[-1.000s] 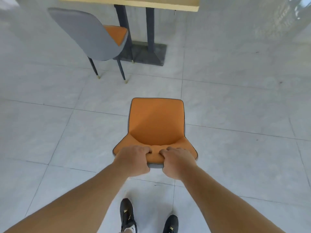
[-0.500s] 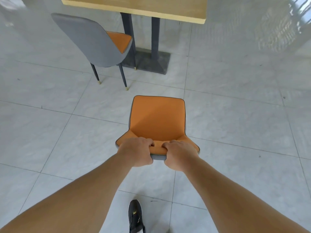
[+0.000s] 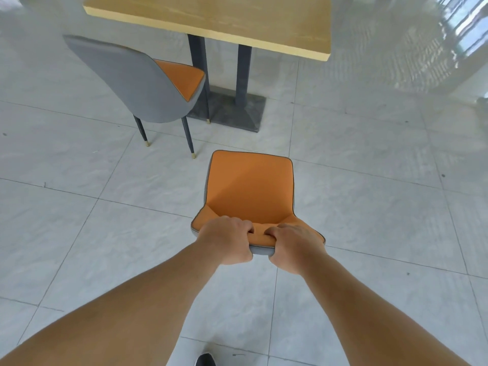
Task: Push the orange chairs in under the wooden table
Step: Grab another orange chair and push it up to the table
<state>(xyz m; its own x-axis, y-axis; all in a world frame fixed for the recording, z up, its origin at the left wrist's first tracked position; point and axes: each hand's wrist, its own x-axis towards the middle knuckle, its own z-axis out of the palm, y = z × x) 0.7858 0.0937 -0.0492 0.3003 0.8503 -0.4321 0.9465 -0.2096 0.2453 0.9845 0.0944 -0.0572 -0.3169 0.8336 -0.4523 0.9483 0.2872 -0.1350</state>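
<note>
An orange chair (image 3: 250, 188) with a grey shell stands on the tiled floor straight in front of me, its seat facing the wooden table (image 3: 227, 19) ahead. My left hand (image 3: 225, 243) and my right hand (image 3: 295, 247) grip the top edge of its backrest side by side. A second orange chair (image 3: 142, 83), seen from its grey back, stands at the left with its seat partly under the table's near edge. A stretch of bare floor separates the held chair from the table.
The table rests on two dark posts and a dark flat base plate (image 3: 232, 109) on the floor. Pale tiles (image 3: 369, 180) spread all around. The toe of my black shoe (image 3: 206, 360) shows at the bottom edge.
The held chair and I have moved forward across the tiles. The table and the left chair appear larger and lower in view. Both hands keep the same hold.
</note>
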